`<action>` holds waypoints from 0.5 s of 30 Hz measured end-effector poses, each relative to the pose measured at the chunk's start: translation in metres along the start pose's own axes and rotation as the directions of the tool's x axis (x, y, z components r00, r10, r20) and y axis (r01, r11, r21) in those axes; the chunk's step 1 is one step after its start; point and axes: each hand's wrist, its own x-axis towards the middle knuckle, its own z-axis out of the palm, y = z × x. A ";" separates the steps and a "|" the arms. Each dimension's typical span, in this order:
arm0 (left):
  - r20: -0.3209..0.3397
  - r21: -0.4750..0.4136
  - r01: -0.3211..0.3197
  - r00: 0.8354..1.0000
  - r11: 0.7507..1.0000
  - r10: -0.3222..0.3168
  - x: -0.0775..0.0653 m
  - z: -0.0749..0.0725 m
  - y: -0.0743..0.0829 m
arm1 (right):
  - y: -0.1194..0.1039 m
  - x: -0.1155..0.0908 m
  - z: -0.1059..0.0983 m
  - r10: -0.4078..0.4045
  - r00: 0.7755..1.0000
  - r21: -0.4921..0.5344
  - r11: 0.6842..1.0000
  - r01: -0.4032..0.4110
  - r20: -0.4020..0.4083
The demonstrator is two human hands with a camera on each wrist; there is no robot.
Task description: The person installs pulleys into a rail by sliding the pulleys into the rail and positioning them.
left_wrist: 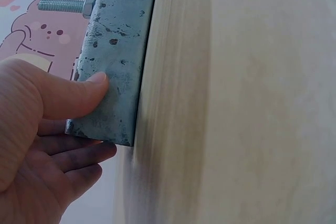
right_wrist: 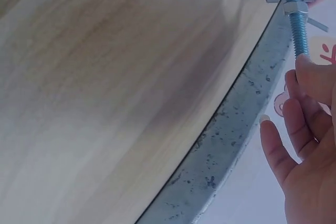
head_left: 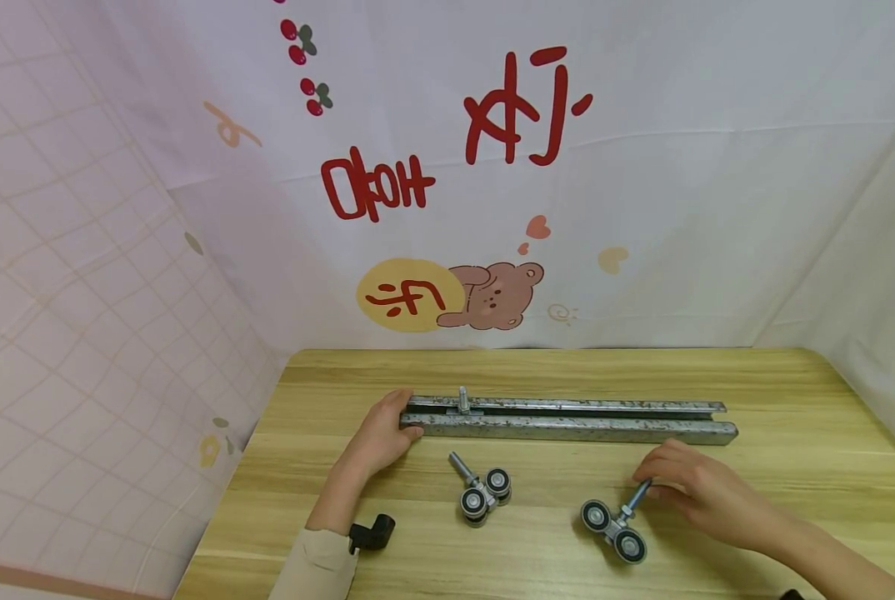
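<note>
A galvanized, speckled steel rail with a slot along its top lies across the wooden table. My left hand grips its left end, thumb on the near side wall in the left wrist view. From the slot close to that end sticks an upright threaded bolt; its wheels are hidden inside the rail. My right hand pinches the threaded stem of a roller trolley, its wheels toward the left, in front of the rail. Between the hands lies another roller trolley, stem pointing up and left.
The wooden table backs onto a white printed curtain with a bear and red characters. Another curtain with a grid pattern hangs along the left side. A black wrist fitting juts from the left sleeve.
</note>
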 end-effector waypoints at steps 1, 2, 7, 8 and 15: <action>0.000 0.000 -0.002 1.000 1.000 0.002 0.000 0.000 0.000 | -0.001 0.000 -0.001 0.002 1.000 -0.008 1.000 -0.002 -0.001; -0.002 0.001 -0.004 1.000 1.000 0.004 0.000 0.000 0.000 | -0.002 0.001 -0.002 0.002 1.000 -0.018 1.000 -0.002 -0.001; -0.004 0.004 -0.008 1.000 1.000 0.008 0.000 0.000 0.000 | -0.004 0.002 -0.005 -0.001 1.000 -0.007 1.000 0.002 0.005; -0.005 0.005 -0.007 1.000 1.000 0.007 0.000 0.000 0.000 | -0.005 0.002 -0.005 -0.003 1.000 0.003 1.000 0.003 0.006; -0.003 0.008 -0.007 1.000 1.000 0.007 0.000 0.000 0.000 | -0.009 0.003 -0.009 -0.011 1.000 0.026 1.000 0.011 0.002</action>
